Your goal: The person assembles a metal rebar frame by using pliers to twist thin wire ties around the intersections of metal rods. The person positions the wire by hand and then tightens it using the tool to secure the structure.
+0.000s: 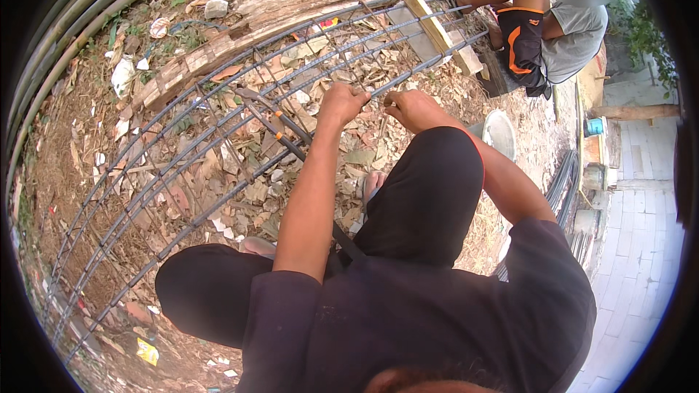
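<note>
A long cage of steel rebar, with stirrups across its bars, runs from lower left to upper right in front of me. My left hand is closed at its near bar, thumb and fingertips pressed together. Just to the right, my right hand is curled closed by the same bar. Anything between either set of fingertips is too small to make out. Beside my left forearm, a long-handled tool with orange bands, like a bolt cutter, leans across the cage with its jaws among the bars.
Wooden blocks sit at the cage's far right end, near a seated person. A weathered timber lies behind it; bamboo poles curve at far left. A bucket, bundled rods and a pale block wall stand right.
</note>
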`<state>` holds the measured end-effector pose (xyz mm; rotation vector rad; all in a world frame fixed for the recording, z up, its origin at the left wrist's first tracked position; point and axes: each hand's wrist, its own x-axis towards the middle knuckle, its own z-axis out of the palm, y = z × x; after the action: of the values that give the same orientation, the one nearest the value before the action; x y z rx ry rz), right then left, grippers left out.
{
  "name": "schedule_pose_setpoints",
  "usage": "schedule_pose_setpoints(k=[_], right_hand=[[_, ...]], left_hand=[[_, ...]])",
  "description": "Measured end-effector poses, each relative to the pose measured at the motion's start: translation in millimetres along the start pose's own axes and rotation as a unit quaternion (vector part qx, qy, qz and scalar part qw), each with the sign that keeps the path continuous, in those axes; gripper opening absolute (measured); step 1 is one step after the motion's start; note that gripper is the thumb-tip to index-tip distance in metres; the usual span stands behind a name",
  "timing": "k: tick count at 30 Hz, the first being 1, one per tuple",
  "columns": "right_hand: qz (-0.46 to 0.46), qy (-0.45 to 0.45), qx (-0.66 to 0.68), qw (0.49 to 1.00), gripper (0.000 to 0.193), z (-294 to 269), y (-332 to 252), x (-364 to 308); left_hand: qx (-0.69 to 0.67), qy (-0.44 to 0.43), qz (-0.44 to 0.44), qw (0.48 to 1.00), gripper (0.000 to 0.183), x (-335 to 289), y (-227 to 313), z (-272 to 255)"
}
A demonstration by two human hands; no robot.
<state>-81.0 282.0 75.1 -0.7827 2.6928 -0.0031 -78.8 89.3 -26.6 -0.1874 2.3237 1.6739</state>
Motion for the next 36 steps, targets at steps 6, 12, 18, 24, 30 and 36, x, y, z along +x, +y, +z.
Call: schedule_pose_setpoints(k=[6,12,18,24,30,36], right_hand=[[-0.214,0.021,-0.208,0.954,0.012,-21.9,-8.4,19.2],[-0.073,0.059,-0.061,0.994,0.021,-17.2,2.7,40.9],[-0.128,0.052,0.134,0.981,0.024,27.5,4.5,19.6],[0.161,-0.217,0.442,0.855,0.031,-25.1,2.5,29.5],[-0.137,-0.078,-0.01,0.987,0.051,-94.7,-81.3,58.0],[-0.211,-0.073,-0.139,0.965,0.065,-54.1,-203.4,86.9]], left_hand=[[0.02,0.03,-0.023,0.999,0.041,-2.8,6.8,2.0],[0.01,-0.002,-0.061,0.998,0.042,0.6,6.3,0.9],[0.001,0.029,-0.055,0.998,0.042,-1.9,7.7,3.3],[-0.015,-0.022,-0.095,0.995,0.042,2.6,3.9,4.5],[0.014,0.018,0.019,1.0,0.048,19.7,-13.7,18.3],[0.008,0.083,0.032,0.996,0.048,14.3,-22.8,32.2]])
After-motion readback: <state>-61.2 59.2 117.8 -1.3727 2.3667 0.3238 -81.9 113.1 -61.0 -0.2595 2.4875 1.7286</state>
